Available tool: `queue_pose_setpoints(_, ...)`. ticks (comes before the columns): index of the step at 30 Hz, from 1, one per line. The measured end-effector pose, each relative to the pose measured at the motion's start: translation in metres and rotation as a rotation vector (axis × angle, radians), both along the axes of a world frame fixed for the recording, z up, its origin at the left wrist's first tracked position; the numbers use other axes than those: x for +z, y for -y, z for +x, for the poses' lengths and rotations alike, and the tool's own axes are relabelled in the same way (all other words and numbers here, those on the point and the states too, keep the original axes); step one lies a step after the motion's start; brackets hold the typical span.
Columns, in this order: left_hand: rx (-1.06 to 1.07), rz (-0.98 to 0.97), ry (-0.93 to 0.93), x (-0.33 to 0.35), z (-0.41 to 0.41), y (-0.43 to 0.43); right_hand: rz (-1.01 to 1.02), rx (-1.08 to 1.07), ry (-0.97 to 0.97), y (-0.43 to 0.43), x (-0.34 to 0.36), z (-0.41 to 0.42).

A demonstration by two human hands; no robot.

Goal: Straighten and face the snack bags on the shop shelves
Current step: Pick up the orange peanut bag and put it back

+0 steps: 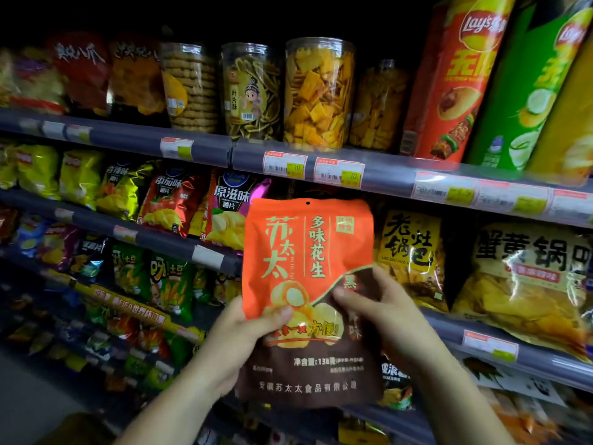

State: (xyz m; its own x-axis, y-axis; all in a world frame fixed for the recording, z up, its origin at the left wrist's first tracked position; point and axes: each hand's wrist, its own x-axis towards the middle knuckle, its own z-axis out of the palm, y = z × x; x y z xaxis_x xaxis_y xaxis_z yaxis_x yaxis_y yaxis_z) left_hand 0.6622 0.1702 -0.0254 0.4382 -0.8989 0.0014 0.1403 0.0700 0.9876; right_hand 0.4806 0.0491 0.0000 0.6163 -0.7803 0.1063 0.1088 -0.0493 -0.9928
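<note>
An orange and brown peanut bag (pixel 305 252) is held upright in front of the shelves, its printed front facing me. My left hand (pixel 244 335) grips its left edge with the thumb on the front. My right hand (pixel 382 309) grips its right side, thumb across the brown part. The bag hangs in front of a gap on the middle shelf, between a purple crisp bag (pixel 229 207) on the left and a yellow rice-crust bag (pixel 412 252) on the right. The shelf space behind it is hidden.
The upper shelf rail (pixel 385 175) carries price tags, with clear snack tubs (pixel 319 91) and tall red (pixel 455 78) and green crisp tubes above it. A large yellow bag (pixel 529 284) lies at the right. Rows of crisp bags (pixel 160 277) fill the lower left shelves.
</note>
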Motion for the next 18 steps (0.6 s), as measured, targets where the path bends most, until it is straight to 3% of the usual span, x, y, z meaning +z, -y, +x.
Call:
queue_pose_setpoints(4, 0.015, 0.052, -0.103, 0.003, 0.028, 0.009, -0.156, 0.054, -0.29, -0.003, -0.017, 0.001)
queue_pose_setpoints(7, 0.0, 0.128, -0.144, 0.003, 0.052, 0.013, -0.163, 0.002, -0.25, 0.004, -0.021, 0.004)
queue_pose_setpoints(10, -0.003, 0.078, -0.104, 0.007, 0.063, 0.019, -0.162, -0.036, -0.187, 0.008, -0.021, 0.014)
queue_pose_setpoints(14, -0.017, 0.008, 0.265, 0.019, 0.069, 0.036, -0.222, -0.246, -0.151, 0.016, -0.017, 0.036)
queue_pose_setpoints(18, 0.102, -0.061, 0.496, 0.032, 0.083, 0.08, -0.376, -0.449, -0.184, 0.032, -0.006, 0.059)
